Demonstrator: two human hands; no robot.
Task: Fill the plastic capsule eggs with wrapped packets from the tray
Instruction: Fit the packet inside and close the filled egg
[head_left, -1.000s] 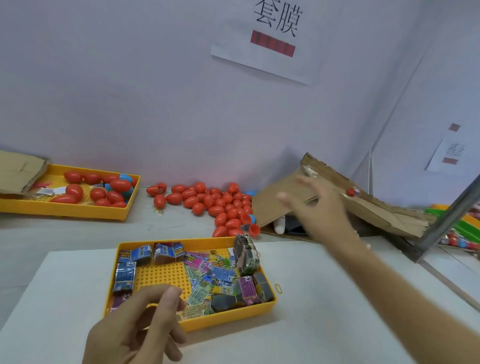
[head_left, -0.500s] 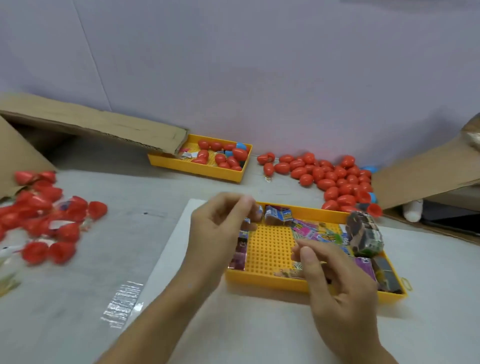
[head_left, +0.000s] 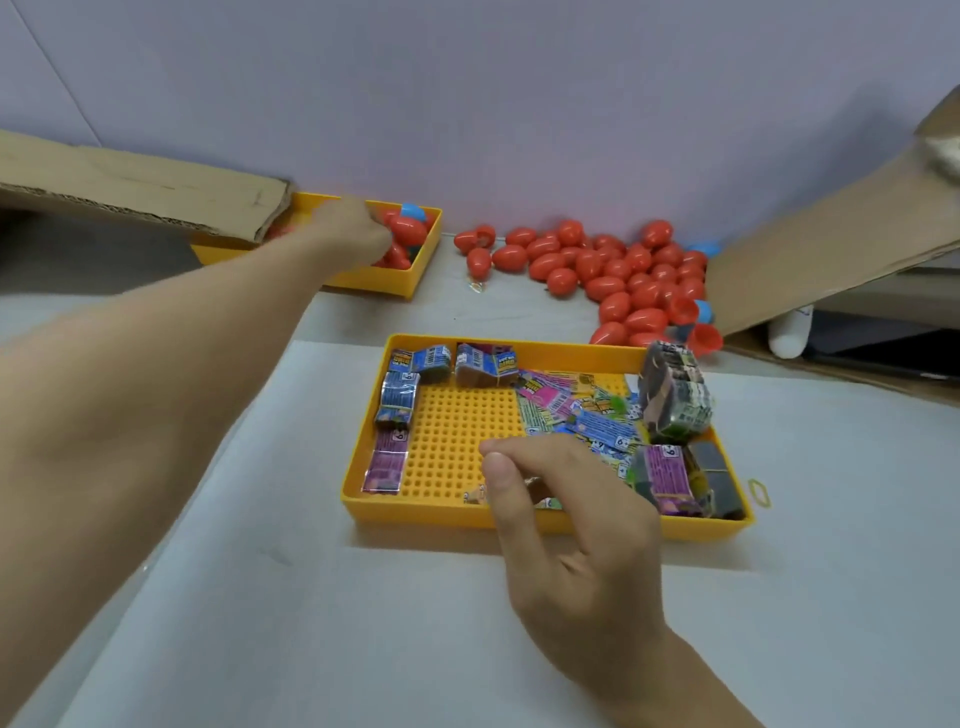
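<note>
- The left hand (head_left: 353, 234) is stretched into the far tray (head_left: 422, 270) among red eggs (head_left: 408, 231); its grip cannot be told.
- A small packet (head_left: 535, 486) is pinched by the right hand (head_left: 566, 525) over the near tray (head_left: 452, 514).

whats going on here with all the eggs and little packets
A person is filling plastic capsule eggs with wrapped packets. The left hand reaches into the far yellow tray among red eggs; whether it grips one is unclear. The right hand hovers over the near tray of packets, fingers curled as if pinching something small. More eggs lie loose behind.
</note>
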